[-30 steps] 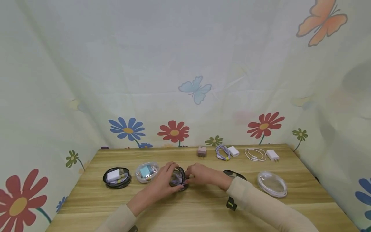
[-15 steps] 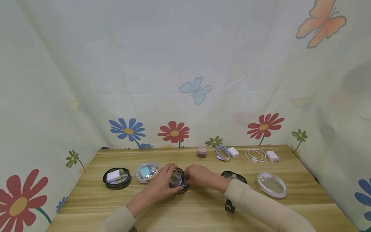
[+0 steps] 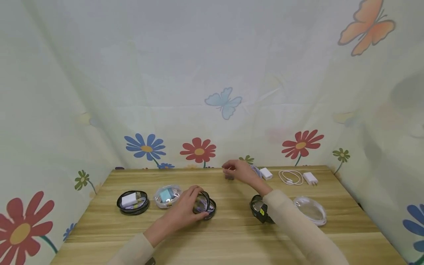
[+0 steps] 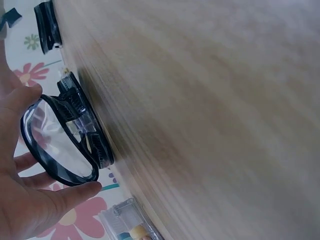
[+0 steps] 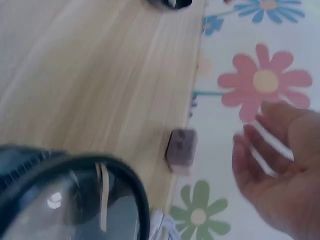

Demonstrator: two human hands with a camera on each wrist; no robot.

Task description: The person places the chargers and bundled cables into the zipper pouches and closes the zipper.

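Note:
My left hand (image 3: 184,207) holds the raised lid of a black-rimmed clear case (image 3: 212,209), fingers at the far rim and thumb at the near one. In the left wrist view the lid of this case (image 4: 89,135) stands tilted up from its base, which has a coiled cable in it. My right hand (image 3: 243,171) hovers at the back of the table with relaxed fingers, holding nothing. Nearest to it is a pink plug charger (image 5: 182,149), partly hidden by the hand in the head view and apart from the fingers in the right wrist view.
At left lie a black case (image 3: 133,202) with a white charger and a clear case (image 3: 167,196) with a blue one. Another black case (image 3: 256,206) and a white-rimmed case (image 3: 319,220) lie right. White chargers (image 3: 310,178) and cables (image 3: 290,177) line the back.
My right hand has left the case and moved back and slightly right to the pink charger. The left hand stays on the lid.

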